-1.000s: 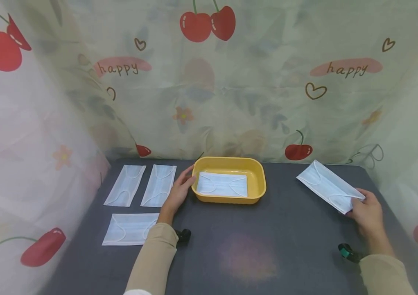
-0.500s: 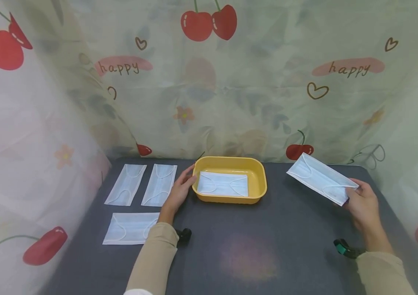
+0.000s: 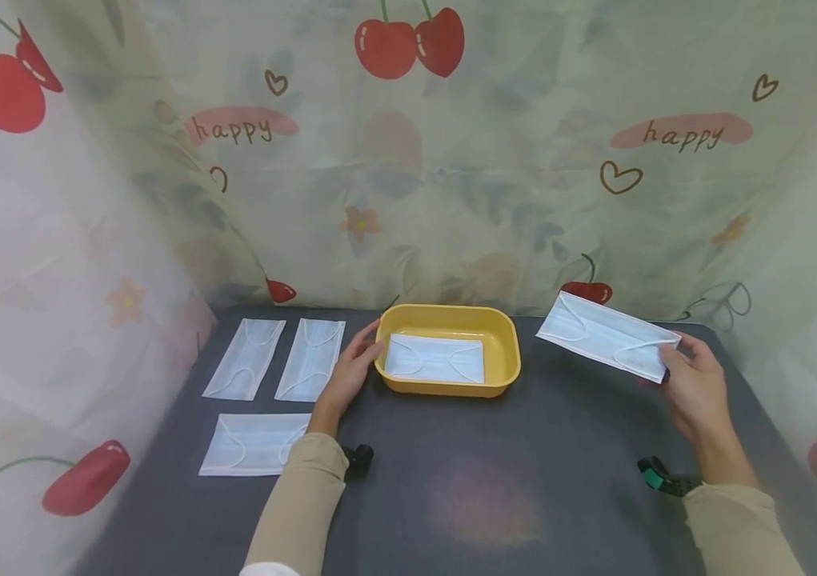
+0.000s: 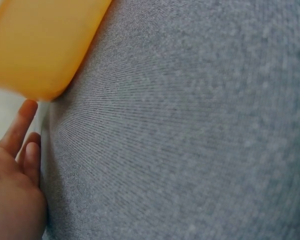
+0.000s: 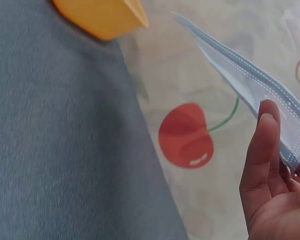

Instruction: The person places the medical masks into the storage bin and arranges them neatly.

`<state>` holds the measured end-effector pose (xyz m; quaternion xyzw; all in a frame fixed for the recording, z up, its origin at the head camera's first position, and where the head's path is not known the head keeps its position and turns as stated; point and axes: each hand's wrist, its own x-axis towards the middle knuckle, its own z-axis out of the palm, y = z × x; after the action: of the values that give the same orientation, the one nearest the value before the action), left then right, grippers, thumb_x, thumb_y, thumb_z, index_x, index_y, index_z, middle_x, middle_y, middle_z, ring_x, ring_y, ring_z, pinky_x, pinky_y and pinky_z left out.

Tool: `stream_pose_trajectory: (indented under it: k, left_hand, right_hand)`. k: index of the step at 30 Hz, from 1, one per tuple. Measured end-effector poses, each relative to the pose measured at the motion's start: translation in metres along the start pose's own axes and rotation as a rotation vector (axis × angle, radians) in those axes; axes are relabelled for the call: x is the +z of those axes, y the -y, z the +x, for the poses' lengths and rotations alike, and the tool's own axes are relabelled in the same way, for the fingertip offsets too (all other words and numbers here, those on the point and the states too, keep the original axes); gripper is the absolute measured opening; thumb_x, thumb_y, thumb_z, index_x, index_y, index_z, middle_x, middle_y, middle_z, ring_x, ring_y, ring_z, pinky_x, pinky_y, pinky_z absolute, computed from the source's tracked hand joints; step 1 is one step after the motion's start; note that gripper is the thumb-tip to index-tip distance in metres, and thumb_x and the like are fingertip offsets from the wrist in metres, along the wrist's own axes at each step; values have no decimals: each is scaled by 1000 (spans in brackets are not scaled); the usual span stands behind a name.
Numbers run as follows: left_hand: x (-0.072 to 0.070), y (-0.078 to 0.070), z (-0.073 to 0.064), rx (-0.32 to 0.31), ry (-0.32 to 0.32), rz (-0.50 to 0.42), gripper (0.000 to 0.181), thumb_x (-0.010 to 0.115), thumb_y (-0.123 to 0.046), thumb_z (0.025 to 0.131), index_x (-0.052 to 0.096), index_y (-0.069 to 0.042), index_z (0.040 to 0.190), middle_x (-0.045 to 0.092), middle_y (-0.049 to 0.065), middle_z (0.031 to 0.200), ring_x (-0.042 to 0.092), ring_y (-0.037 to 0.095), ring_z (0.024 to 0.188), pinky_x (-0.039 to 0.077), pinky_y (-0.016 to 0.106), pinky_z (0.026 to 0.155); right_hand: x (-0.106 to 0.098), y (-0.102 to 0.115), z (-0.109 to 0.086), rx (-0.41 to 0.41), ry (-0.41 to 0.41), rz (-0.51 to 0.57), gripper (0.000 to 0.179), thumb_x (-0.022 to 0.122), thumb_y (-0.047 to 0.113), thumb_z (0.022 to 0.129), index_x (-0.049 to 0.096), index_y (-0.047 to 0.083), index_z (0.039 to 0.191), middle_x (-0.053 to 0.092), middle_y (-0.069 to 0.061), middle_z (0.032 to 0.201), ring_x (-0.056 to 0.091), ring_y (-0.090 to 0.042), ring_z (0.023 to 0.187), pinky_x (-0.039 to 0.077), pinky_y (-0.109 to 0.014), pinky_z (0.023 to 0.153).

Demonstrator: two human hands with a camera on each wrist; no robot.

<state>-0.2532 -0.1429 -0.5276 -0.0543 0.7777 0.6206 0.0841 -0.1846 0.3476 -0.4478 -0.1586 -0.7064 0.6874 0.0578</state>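
In the head view a yellow plastic tray [image 3: 447, 390] stands on the dark table, with a pale blue face mask [image 3: 434, 358] lying flat inside it. My left hand [image 3: 346, 370] touches the tray's left end. Its fingers look fairly straight against the yellow wall in the left wrist view. Off to the right, my right hand [image 3: 696, 384] pinches another face mask [image 3: 606, 334] by its right end, thumb on top. That mask is in the air, tilted, to the right of the tray. The right wrist view shows it edge-on above the fingers [image 5: 262, 150].
Left of the tray, two masks [image 3: 245, 360] [image 3: 310, 360] lie lengthwise side by side. A third mask [image 3: 253, 445] lies crosswise nearer me, partly behind my left sleeve [image 3: 300, 504]. A cherry-printed curtain [image 3: 451, 200] surrounds the grey table [image 3: 480, 480] at the back and sides.
My right hand has carried its mask leftward and a little upward, bringing it closer to the tray and turning it flatter. The left hand and the tray have stayed in place.
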Motion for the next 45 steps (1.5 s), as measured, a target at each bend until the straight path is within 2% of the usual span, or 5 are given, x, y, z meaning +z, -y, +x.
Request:
stream_pose_trajectory:
  k: [5,12,20,29,45]
  left_hand:
    - [0,0,0,-1,0,-7,46,55,-48,103,44,-50,147,56,5,147,47,28,142,29,56,124]
    - [0,2,1,22,9,-7,47,55,-45,104,43,-47,149,55,6,148,47,27,142,30,54,123]
    - [0,2,2,47,9,1,48,54,-45,104,43,-44,151,54,8,149,47,28,143,31,55,123]
    - [-1,2,3,15,-2,11,48,55,-47,103,43,-47,149,53,6,148,46,28,143,30,54,123]
    - [-2,3,2,5,2,7,47,55,-49,102,43,-48,148,52,4,150,44,27,145,29,55,124]
  right_hand:
    - [9,6,-3,3,33,68,64,51,33,107,23,10,159,57,12,110,67,0,85,58,-24,67]
    - [24,11,-7,-31,54,131,51,52,33,106,33,12,148,60,12,109,67,0,84,56,-22,65]
    - [39,14,-8,-58,102,109,59,50,36,106,29,8,154,60,11,111,67,0,86,57,-21,67]
    - [55,18,-9,-91,164,128,51,49,35,107,32,9,147,61,8,113,67,-1,87,56,-23,68]
    - [116,12,-9,-37,223,98,41,45,31,109,39,11,144,65,8,106,68,-4,79,58,-24,70]
